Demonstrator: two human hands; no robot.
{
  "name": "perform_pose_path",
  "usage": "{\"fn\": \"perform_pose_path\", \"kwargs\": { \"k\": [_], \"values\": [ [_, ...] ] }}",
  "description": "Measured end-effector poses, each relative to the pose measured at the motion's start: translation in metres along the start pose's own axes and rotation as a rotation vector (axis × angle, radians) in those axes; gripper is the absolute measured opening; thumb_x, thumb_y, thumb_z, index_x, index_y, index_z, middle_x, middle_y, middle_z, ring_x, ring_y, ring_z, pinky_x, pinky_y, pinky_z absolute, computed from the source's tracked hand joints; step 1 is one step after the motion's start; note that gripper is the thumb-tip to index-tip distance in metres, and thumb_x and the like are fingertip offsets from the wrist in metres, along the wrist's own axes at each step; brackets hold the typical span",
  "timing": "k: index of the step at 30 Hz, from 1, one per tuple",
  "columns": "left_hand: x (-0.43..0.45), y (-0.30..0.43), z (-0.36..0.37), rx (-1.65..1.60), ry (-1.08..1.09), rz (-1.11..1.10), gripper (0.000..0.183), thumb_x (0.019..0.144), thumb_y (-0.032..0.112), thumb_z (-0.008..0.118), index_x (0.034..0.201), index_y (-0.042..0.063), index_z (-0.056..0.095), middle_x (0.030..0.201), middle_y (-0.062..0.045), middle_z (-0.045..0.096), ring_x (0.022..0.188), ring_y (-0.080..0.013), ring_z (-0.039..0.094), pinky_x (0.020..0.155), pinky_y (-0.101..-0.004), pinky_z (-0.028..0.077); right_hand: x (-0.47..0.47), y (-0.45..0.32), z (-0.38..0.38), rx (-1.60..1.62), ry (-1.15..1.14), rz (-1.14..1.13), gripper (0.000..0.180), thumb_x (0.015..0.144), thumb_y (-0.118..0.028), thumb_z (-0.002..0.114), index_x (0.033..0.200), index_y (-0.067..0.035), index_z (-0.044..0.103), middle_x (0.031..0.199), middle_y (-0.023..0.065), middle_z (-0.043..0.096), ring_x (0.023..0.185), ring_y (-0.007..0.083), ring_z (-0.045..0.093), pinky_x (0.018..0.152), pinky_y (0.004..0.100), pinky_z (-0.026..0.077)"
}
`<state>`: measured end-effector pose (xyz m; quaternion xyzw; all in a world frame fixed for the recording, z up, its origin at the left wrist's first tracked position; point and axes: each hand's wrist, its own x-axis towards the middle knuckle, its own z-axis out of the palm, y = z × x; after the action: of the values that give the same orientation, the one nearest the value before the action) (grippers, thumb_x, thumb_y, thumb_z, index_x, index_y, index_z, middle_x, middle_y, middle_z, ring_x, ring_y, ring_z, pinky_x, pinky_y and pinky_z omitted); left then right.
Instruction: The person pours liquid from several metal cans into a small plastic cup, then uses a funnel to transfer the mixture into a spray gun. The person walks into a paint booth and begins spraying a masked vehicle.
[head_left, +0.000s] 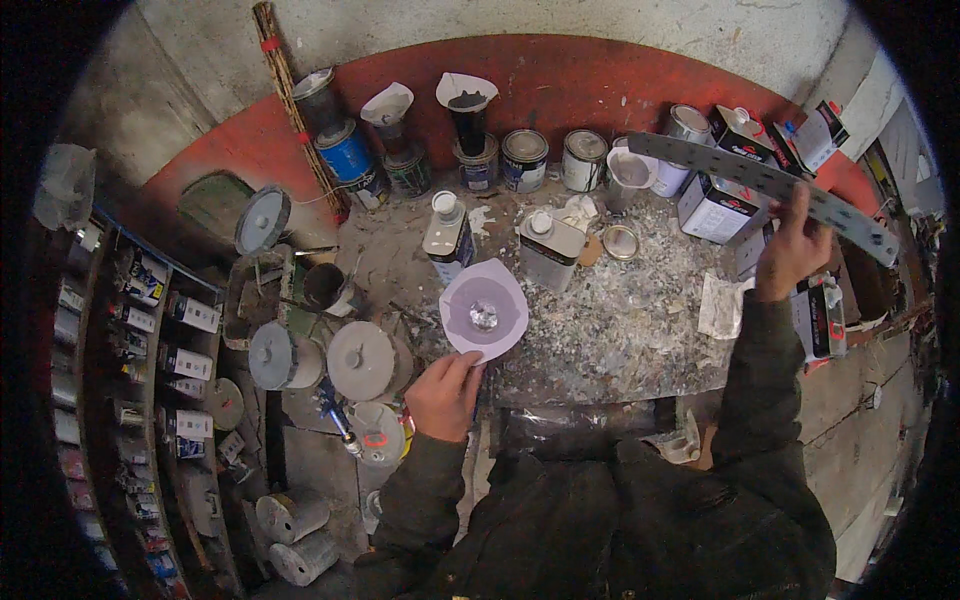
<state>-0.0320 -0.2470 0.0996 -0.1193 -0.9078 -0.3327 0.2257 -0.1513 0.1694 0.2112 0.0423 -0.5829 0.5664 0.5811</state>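
My left hand (444, 396) pinches the near rim of a paper paint strainer (499, 350), a pale cone that stands open side up near the workbench's front left. Something shiny shows at the strainer's bottom; whatever is under it is hidden. Out to the right, my right hand (796, 244) grips a long flat metal strip (712, 157) with dark marks, raised above the cans at the back right. Beyond the strainer stand a rectangular metal can with a white cap (448, 238) and a second capped metal can (553, 251). A round metal lid (621, 243) lies right of them.
Along the red back board stand several paint cans (525, 161), some topped with strainers. Boxy cans (718, 208) crowd the right rear. Lidded pots (365, 361) and a spray gun (339, 424) are at the left, beside shelves (161, 337) of cans. A crumpled cloth (721, 306) lies at the right.
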Motion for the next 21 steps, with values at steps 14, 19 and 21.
{"fn": "perform_pose_path", "kwargs": {
  "k": [14, 19, 21],
  "values": [
    [0.005, 0.018, -0.002, -0.052, 0.156, -0.166, 0.015, 0.083, 0.002, 0.076, 0.097, 0.003, 0.071, 0.094, -0.014, 0.071, 0.077, -0.0278, 0.070, 0.069, -0.0349, 0.055, -0.045, 0.026, -0.013, -0.038, -0.434, 0.689, 0.031, 0.099, -0.029, 0.066, 0.097, 0.002, 0.066, 0.083, 0.0100, 0.070, 0.067, 0.0158, 0.069, 0.059, 0.0266, 0.053],
    [0.015, 0.034, -0.021, -0.042, 0.199, -0.182, 0.015, 0.083, 0.001, 0.076, 0.097, 0.002, 0.072, 0.092, -0.013, 0.072, 0.075, -0.0233, 0.070, 0.069, -0.0331, 0.054, -0.063, 0.012, 0.012, 0.087, -0.576, 0.765, 0.034, 0.101, -0.030, 0.063, 0.097, 0.004, 0.067, 0.084, 0.0113, 0.072, 0.068, 0.0165, 0.070, 0.061, 0.0280, 0.056],
    [0.020, 0.040, -0.029, -0.055, 0.188, -0.247, 0.015, 0.083, 0.000, 0.076, 0.097, 0.002, 0.071, 0.092, -0.013, 0.072, 0.075, -0.0217, 0.069, 0.069, -0.0327, 0.054, -0.069, 0.006, 0.025, 0.111, -0.692, 0.772, 0.033, 0.102, -0.027, 0.061, 0.100, 0.005, 0.067, 0.086, 0.0113, 0.073, 0.070, 0.0159, 0.071, 0.062, 0.0281, 0.056]
  ]
}}
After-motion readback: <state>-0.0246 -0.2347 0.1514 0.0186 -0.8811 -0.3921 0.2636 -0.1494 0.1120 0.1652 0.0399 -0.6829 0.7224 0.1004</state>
